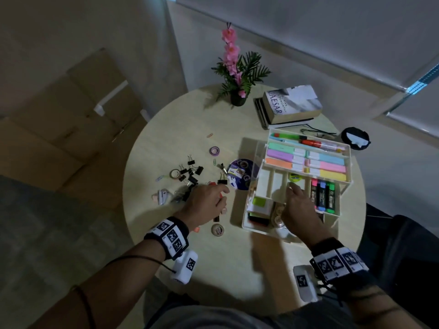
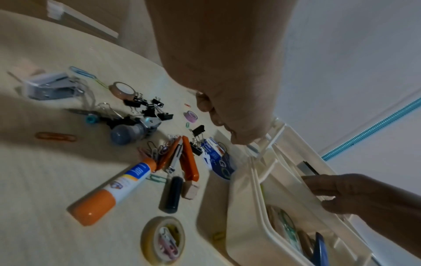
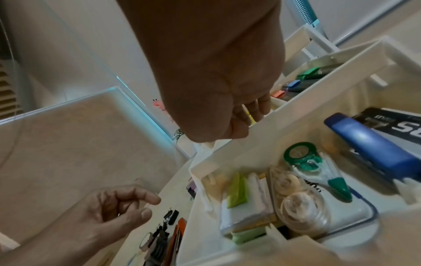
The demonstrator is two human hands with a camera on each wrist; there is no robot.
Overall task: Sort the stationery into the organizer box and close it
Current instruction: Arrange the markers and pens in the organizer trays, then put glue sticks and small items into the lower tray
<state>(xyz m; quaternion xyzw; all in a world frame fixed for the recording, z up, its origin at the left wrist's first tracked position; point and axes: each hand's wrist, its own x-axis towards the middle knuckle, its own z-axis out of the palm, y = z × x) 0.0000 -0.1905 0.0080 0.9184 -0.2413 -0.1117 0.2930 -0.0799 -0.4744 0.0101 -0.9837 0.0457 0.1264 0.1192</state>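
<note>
The white organizer box (image 1: 247, 224) stands open on the round table, its upper trays swung back. My right hand (image 1: 292, 187) reaches into a compartment of the middle tray (image 1: 268, 184), beside the highlighters (image 1: 323, 195); I see nothing held in its fingers (image 3: 262, 106). My left hand (image 1: 224, 195) hovers with loosely curled, empty fingers (image 3: 148, 207) over loose stationery: an orange glue stick (image 2: 109, 190), an orange-handled tool (image 2: 189, 162), black binder clips (image 2: 150, 108) and a tape roll (image 2: 163, 239). The box bottom holds a blue stapler (image 3: 369, 144), correction tape (image 3: 314, 165) and sticky notes (image 3: 241, 207).
A flower pot (image 1: 237, 98) and stacked books (image 1: 289, 105) stand at the table's far side. A black round object (image 1: 355, 138) sits behind the box. A purple tape roll (image 1: 215, 150) and a round blue pack (image 1: 240, 174) lie left of the box.
</note>
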